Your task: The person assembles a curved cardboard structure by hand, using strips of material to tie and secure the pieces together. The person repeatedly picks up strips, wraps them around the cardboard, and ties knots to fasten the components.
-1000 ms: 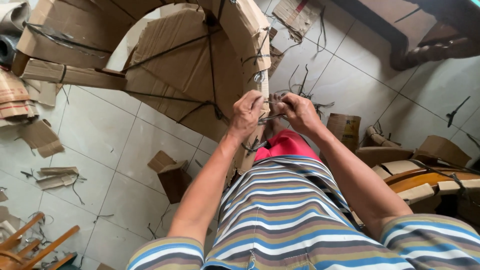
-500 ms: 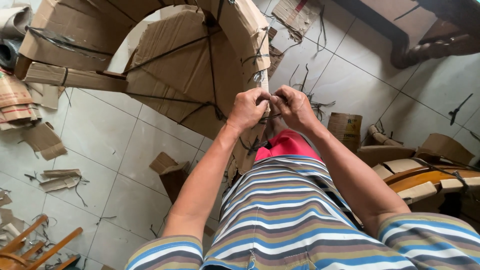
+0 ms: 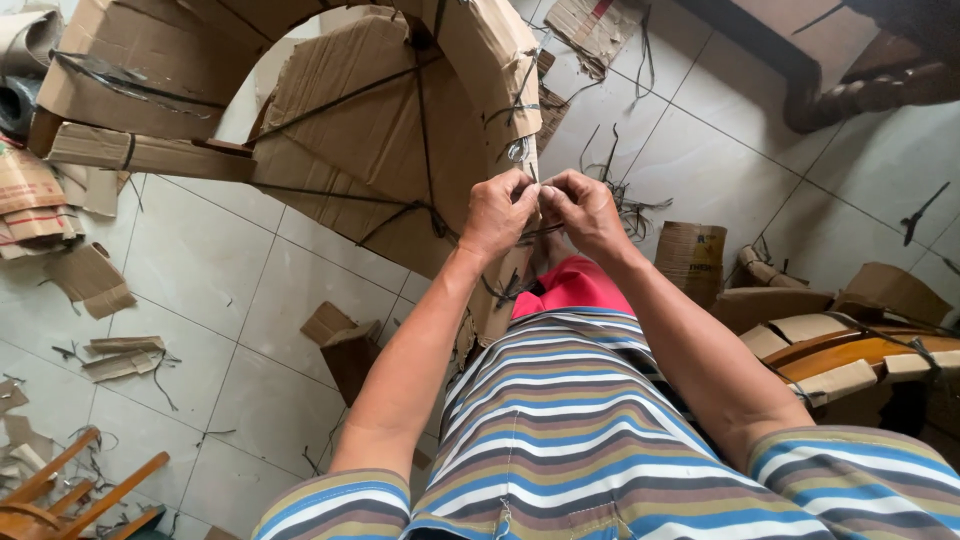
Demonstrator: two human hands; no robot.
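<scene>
While both hands pinch strap, little has shifted.
Left hand (image 3: 497,212) and right hand (image 3: 583,208) have closed together on black strap (image 3: 535,232) at cardboard bundle (image 3: 380,120).

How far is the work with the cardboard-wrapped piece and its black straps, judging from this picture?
Done: loose strap cuttings and cardboard scraps already lie on the tiles. In hand: left hand and right hand pinch a black strap at the edge of the cardboard-wrapped piece. Left: several straps remain across its cardboard.
</scene>
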